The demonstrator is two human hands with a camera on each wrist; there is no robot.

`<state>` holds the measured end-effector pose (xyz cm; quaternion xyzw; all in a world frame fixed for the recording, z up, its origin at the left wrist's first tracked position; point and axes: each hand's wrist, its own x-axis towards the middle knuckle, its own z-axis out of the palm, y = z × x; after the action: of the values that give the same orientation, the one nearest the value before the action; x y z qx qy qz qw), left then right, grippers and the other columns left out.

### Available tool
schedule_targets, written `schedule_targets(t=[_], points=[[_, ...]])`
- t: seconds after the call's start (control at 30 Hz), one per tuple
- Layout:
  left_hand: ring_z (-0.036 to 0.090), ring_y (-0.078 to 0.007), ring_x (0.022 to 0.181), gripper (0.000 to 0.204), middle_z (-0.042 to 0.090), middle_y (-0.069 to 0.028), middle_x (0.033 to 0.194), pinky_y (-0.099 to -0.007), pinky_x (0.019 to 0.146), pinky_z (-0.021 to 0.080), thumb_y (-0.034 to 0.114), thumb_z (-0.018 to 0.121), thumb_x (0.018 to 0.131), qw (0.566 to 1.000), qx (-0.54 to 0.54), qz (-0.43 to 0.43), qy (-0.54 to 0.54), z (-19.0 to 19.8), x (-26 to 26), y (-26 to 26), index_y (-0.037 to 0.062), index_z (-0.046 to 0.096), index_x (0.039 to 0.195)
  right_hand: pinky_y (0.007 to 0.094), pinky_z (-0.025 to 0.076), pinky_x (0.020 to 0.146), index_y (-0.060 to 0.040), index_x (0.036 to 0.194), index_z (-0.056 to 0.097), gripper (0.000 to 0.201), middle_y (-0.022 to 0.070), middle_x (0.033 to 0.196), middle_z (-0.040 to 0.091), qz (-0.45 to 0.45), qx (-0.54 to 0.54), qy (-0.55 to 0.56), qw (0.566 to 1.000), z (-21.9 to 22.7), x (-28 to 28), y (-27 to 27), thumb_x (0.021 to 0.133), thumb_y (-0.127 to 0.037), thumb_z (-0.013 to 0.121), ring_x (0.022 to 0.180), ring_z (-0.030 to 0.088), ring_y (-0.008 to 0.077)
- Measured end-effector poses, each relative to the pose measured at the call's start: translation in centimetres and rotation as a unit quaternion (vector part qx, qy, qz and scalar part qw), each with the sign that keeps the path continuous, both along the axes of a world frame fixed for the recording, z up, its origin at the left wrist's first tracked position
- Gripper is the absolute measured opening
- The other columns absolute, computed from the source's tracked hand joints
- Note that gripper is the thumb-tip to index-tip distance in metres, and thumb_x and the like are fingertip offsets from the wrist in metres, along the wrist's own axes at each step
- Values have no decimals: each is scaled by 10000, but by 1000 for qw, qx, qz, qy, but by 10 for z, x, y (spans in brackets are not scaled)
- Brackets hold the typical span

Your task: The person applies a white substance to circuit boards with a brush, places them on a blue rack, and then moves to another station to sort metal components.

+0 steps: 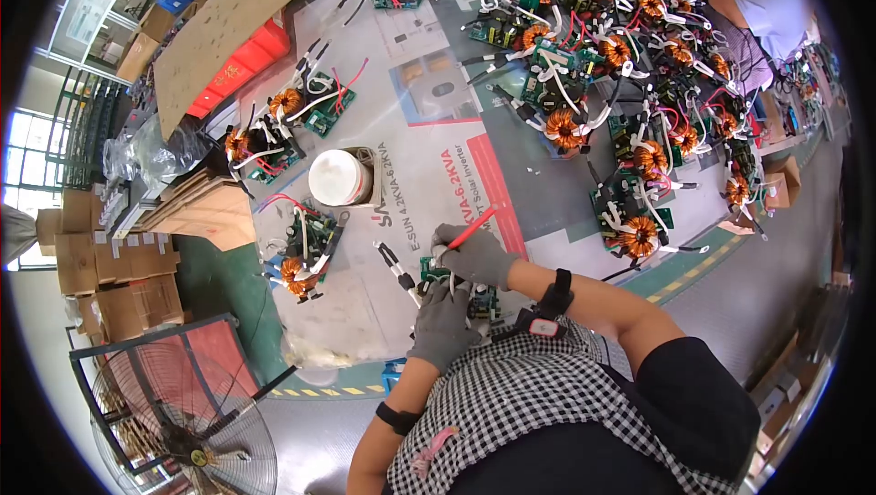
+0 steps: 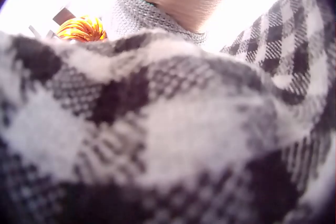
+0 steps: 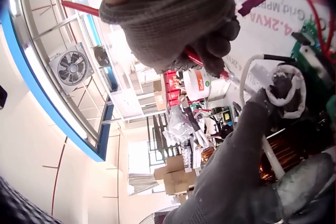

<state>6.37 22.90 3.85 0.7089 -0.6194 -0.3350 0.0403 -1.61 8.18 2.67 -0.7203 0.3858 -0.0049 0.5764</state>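
In a grey glove, my right hand (image 1: 476,258) grips a thin red-handled tool (image 1: 474,229). Its pale tip (image 3: 242,85) points at a white cable (image 3: 242,77) on a green circuit board (image 3: 315,50). My left hand (image 1: 443,323), also gloved, is curled over the board, its fingers at the cable and beside a white-rimmed ring (image 3: 302,95). A copper coil (image 3: 270,153) shows under the left fingers. Checked cloth (image 2: 199,134) fills most of the left wrist view, with a glove cuff (image 2: 142,16) and an orange coil (image 2: 81,28) above it.
A white tub (image 1: 339,177) stands on the printed table covering (image 1: 411,176). Several boards with coils lie at left, one being a board (image 1: 306,249) near the tub. Many more boards (image 1: 611,57) crowd the right. A floor fan (image 1: 187,422) stands at lower left. Another person (image 1: 766,2) is at upper right.
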Motion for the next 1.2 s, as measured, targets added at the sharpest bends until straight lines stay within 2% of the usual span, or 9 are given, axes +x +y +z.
schedule_targets(t=[0.13,0.23,0.43,0.53,0.63,0.87,0.97,1.07,1.2], points=[[515,-385,1171,701,618,-185,1126,-463,1002,412,368,767,699,999,-31,-6,-6,0,-1,0,2,521,1244,320,497,721,-85,998,607,158,77,811,638,-8,9,-27,1000,-7,-2,4,899,-199,563,747,627,171],[509,-401,1168,692,615,-185,1134,-475,1014,393,378,766,702,997,-74,-8,-8,-5,-1,3,-3,525,1227,429,512,732,-124,1024,612,234,151,825,670,-73,45,-122,989,-14,-10,6,893,-296,520,777,656,345],[459,-448,1235,776,591,-206,1214,-487,1082,332,394,771,705,999,-32,-8,-8,-5,1,2,-6,484,1304,354,512,656,-85,1012,607,195,104,803,670,14,-59,-46,997,-19,-1,10,910,-235,538,691,651,209],[423,-444,1277,818,573,-214,1247,-491,1107,302,437,771,714,998,-70,-2,-1,4,1,5,-10,467,1328,295,494,620,-63,972,596,141,49,759,635,-84,108,-104,985,-3,-6,7,918,-187,555,644,601,125],[404,-429,1299,874,552,-198,1282,-501,1117,283,491,770,709,995,-75,6,65,9,13,13,21,443,1369,267,481,608,-51,943,584,102,24,748,590,-157,141,-234,949,-7,-13,-6,927,-147,555,639,568,96],[383,-334,1338,956,484,-120,1364,-501,1142,239,493,829,599,989,-101,-88,-71,2,42,29,123,448,1394,237,470,585,-33,972,567,92,-13,761,558,-294,128,-329,888,14,-62,-45,957,-115,529,697,551,62],[342,-357,1359,1020,456,-156,1386,-522,1143,190,569,774,649,984,-149,-53,-82,-11,35,-13,63,367,1435,211,444,558,-49,993,574,83,-2,801,585,-398,95,-347,844,35,-76,-52,958,-109,528,681,554,57],[292,-362,1380,1014,398,-190,1425,-528,1148,134,565,719,733,977,-200,8,-76,-31,32,-76,41,276,1479,186,417,537,-59,1000,581,84,8,850,609,-393,30,-323,860,50,-105,-63,955,-109,531,657,559,53],[275,-380,1383,1048,308,-208,1475,-559,1120,159,506,705,761,958,-193,198,-82,-45,25,-202,98,116,1526,194,409,530,-66,998,577,83,1,854,599,-461,-1,-304,834,74,-116,-60,946,-117,536,639,574,65]])
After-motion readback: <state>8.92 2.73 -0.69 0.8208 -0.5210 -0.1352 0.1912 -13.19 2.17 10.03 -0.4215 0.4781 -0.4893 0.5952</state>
